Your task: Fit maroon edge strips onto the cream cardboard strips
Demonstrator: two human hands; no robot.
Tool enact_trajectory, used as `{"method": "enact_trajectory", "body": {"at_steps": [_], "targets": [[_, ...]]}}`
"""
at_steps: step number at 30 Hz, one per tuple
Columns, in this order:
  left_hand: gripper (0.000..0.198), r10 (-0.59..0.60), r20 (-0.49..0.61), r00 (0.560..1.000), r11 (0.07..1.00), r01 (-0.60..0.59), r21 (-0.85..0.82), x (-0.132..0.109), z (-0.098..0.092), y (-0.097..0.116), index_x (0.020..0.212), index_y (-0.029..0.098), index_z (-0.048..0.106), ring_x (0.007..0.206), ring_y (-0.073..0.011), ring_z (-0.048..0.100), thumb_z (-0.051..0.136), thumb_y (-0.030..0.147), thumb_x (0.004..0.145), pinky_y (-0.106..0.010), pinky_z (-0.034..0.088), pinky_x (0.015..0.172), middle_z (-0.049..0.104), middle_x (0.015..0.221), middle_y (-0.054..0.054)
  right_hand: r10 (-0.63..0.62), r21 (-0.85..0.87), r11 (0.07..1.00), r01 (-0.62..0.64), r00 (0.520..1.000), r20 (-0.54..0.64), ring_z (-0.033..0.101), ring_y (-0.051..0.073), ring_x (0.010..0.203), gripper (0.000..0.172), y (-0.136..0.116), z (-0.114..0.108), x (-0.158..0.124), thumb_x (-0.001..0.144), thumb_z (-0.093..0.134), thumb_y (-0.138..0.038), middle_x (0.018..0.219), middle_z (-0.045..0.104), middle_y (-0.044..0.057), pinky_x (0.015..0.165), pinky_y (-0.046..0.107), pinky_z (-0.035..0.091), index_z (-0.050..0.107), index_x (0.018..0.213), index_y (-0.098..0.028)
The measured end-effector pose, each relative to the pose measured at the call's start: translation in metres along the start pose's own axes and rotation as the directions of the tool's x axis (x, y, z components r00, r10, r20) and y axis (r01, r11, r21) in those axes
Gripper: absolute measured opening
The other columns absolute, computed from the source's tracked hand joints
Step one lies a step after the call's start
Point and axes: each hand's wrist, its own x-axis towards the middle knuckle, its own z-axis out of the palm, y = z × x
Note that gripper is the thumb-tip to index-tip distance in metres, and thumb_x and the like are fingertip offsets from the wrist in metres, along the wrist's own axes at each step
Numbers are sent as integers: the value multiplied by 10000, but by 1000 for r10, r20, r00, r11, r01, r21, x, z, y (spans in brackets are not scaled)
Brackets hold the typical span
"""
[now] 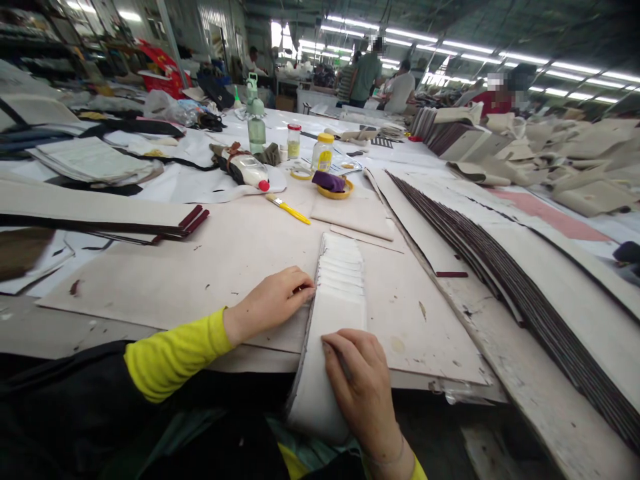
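Note:
A stack of white fabric pieces (340, 280) lies fanned out on the work table (200, 267) and hangs over its near edge. My left hand (273, 303), in a yellow sleeve, pinches the left edge of the stack with curled fingers. My right hand (363, 380) lies on the near, overhanging part of the stack, fingers bent and pressing on the top piece.
A yellow-handled tool (287, 208), a yellow dish with purple cloth (333, 185), jars (323, 152) and a green bottle (256, 123) stand beyond. A long row of dark-edged fabric strips (500, 267) runs along the right. Flat strips (100, 217) lie at left. Several people stand far back.

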Motion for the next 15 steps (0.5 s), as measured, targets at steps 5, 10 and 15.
{"method": "enact_trajectory", "body": {"at_steps": [5,10,15], "targets": [[153,-83,42,996,988,88,-129,-3,2,-2,835,177,597,793,-132,536,472,262,813,-234,415,743,590,839,3,-10,-10,1000,9,1000,-13,514,177,845,164,0,0,-1,812,485,-145,870,577,48,745,337,416,573,939,-201],[153,-71,20,997,991,73,-112,-7,0,5,879,180,594,832,-132,533,469,231,808,-241,418,769,590,876,-6,-7,-8,1000,7,1000,-17,517,171,829,164,1,0,-1,814,479,-163,870,578,45,741,338,415,576,940,-207],[155,-87,25,996,976,90,-199,-10,-1,14,878,172,594,830,-132,525,472,227,801,-251,428,745,582,875,-13,-12,3,1000,12,1000,-21,505,169,836,163,0,0,0,811,489,-140,876,572,46,741,335,412,566,943,-200]]}}
